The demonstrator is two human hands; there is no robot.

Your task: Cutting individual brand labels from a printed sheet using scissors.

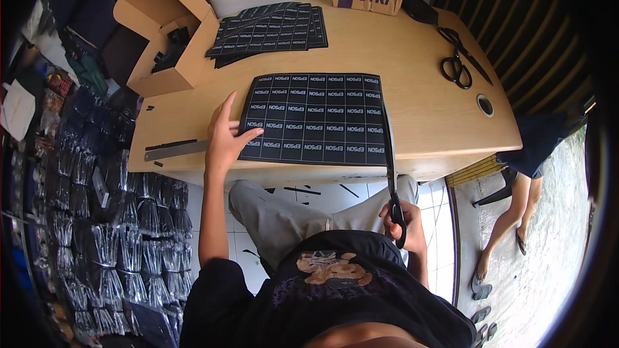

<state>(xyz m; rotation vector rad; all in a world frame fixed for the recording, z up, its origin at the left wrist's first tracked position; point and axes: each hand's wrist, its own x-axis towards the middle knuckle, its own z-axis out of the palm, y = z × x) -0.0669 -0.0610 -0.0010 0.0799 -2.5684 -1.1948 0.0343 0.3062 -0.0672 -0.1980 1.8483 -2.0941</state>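
The left hand (227, 136) lies flat with fingers spread, pressing down the near left corner of a black sheet of printed labels (314, 119) that rests at the near edge of the wooden table (425, 100). The right hand (401, 222) grips long black scissors (391, 174), blades running along the sheet's right edge. Behind lie a stack of similar sheets (271, 29), an open cardboard box (169, 38), a second pair of scissors (456, 58) and a metal ruler (175, 149)

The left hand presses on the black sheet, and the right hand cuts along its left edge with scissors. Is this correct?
Not quite. In the head view the left hand does press the black sheet, but the right hand runs the scissors along its right edge, not the left.
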